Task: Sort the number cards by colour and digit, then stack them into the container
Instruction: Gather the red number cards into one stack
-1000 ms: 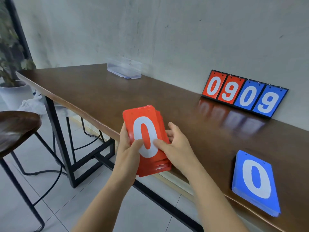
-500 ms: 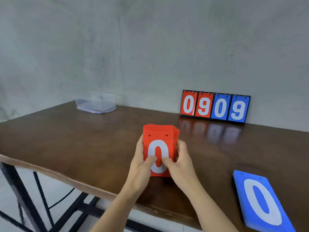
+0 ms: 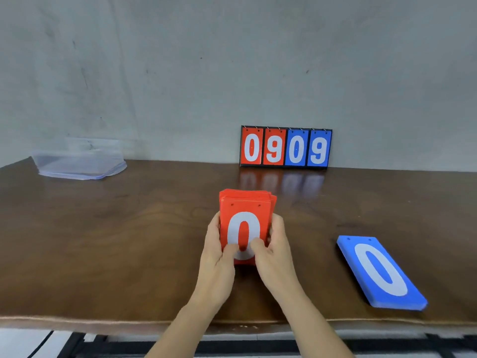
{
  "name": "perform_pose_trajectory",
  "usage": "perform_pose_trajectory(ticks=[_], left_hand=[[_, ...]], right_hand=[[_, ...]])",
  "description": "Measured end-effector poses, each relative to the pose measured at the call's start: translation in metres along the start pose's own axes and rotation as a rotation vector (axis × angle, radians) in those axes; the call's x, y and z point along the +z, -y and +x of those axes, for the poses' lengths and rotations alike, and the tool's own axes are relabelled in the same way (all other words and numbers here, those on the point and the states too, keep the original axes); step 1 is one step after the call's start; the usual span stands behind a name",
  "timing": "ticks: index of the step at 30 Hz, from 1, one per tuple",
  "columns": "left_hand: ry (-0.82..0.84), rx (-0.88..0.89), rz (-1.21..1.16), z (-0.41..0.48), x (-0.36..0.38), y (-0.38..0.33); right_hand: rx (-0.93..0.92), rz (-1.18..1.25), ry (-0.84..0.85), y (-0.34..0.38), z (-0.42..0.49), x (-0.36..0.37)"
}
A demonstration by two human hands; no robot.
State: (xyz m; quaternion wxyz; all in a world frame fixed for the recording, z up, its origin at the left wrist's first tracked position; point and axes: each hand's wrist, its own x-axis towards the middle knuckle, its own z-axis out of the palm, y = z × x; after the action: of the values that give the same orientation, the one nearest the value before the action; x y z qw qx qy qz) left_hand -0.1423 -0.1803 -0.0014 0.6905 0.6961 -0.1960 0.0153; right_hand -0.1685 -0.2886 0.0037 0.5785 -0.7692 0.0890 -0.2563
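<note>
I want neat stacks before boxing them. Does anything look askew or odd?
The red stack, gripped upright by the left hand and right hand, is not squared: its rear cards jut right behind the front 0. The blue stack lies skewed to the table edge. Nothing looks spilled or damaged.

We get soft, even, fairly bright light; shadows faint. Glossy table [image 3: 129,228] mirrors the scoreboard [image 3: 286,147] as blurred patches. Overall slightly soft; wide-angle bows the table's front edge; container [image 3: 80,161] at left hazy.
</note>
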Motion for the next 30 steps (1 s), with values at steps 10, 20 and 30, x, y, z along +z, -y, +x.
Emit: perform_pose_trajectory(ticks=[10,20,30], left_hand=[[-0.235,-0.070,-0.083,0.028,0.016,-0.043],[-0.404,-0.136,-0.055,0.050,0.025,-0.039],[-0.397,-0.131,-0.063,0.058,0.028,-0.041]], right_hand=[[0.036,0.303,-0.077,0.028,0.005,0.004],[0.145,0.227,-0.345,0.032,0.034,0.011],[0.150,0.241,-0.347,0.037,0.040,0.016]])
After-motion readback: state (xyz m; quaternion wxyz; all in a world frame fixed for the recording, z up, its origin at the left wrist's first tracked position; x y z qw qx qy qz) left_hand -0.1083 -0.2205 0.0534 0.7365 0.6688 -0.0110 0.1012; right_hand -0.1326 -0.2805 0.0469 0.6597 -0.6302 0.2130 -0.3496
